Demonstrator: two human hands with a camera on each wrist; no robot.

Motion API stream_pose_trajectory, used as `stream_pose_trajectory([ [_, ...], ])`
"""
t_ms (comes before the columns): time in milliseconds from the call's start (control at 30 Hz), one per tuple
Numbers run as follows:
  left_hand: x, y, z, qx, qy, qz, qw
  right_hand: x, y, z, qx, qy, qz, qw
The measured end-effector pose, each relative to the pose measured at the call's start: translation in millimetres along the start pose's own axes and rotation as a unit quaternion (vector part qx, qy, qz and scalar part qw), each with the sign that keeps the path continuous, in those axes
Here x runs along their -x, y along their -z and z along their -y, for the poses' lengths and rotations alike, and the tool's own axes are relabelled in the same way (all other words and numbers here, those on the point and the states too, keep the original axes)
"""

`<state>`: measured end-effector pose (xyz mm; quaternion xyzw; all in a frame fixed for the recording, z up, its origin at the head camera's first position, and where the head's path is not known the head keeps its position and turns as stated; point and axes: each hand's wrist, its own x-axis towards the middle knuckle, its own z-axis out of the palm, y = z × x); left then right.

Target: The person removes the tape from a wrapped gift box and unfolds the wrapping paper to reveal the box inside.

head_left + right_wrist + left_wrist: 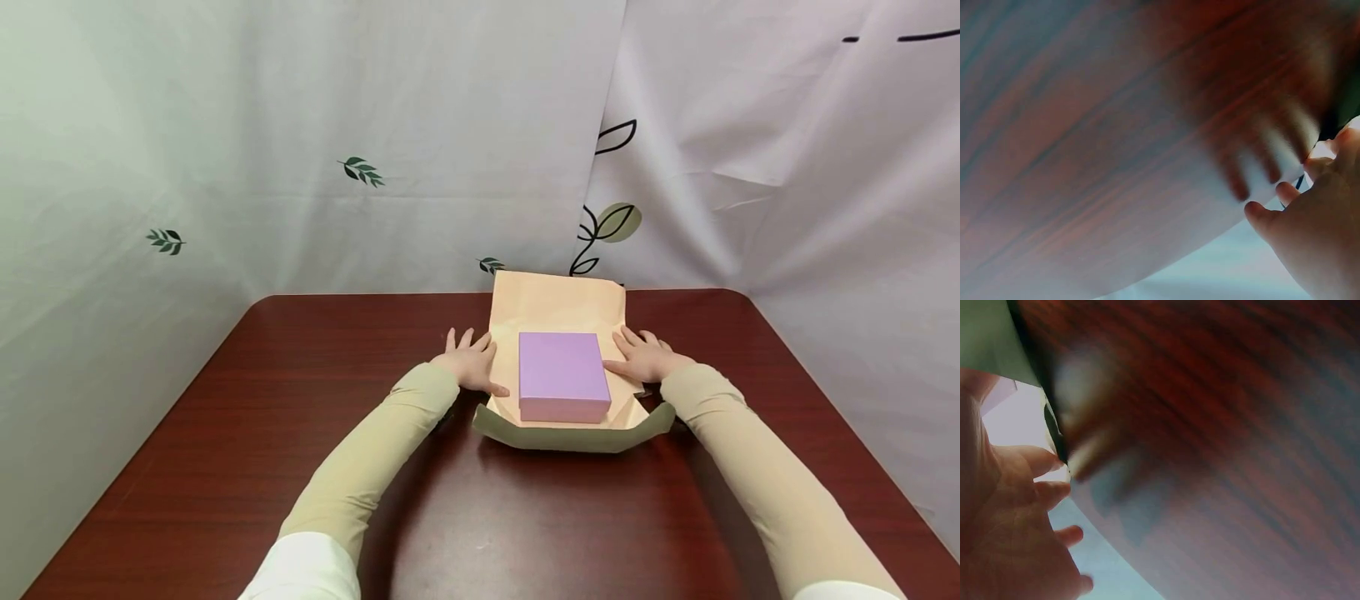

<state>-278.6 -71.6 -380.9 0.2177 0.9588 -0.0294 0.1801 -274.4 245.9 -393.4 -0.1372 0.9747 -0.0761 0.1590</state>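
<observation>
A purple box [564, 368] sits on a spread sheet of wrapping paper [555, 300], peach on its upper face and olive green underneath. The paper's near edge curls up in front of the box, and its far part rises toward the curtain. My left hand [471, 364] lies with spread fingers at the paper's left edge, thumb over the sheet. On the other side my right hand [647, 357] touches the right edge, fingers spread and thumb close to the box. In the left wrist view the fingers [1054, 492] extend beside the paper's dark edge.
The dark red wooden table [225, 450] has rounded far corners and a glossy surface that mirrors the hands. Behind and beside it hangs a pale curtain [420, 125] with leaf prints.
</observation>
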Motion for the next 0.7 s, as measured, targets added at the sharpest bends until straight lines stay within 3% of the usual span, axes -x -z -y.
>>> stream_pose_trajectory([
  [100, -0.5, -1.7, 3.0, 0.014, -0.014, 0.003, 0.9998, -0.6, 1, -1, -0.005, 0.005, -0.006, 1.0],
  [200, -2.0, -2.7, 5.7, 0.018, -0.031, -0.023, 0.9991, -0.3, 4, -2, -0.016, 0.015, -0.027, 0.9994],
  [333, -0.2, 1.2, 6.8, 0.039, -0.05, -0.09, 0.994, 4.4, 13, -3, -0.056, 0.031, -0.072, 0.9953],
  [500, 11.8, 9.2, 6.4, 0.058, -0.058, -0.174, 0.9814, 18.0, 27, -1, -0.112, 0.039, -0.125, 0.985],
  [700, 39.1, 13.3, 12.6, 0.06, -0.022, -0.272, 0.9602, 45.7, 38, -2, -0.135, 0.014, -0.191, 0.9722],
])
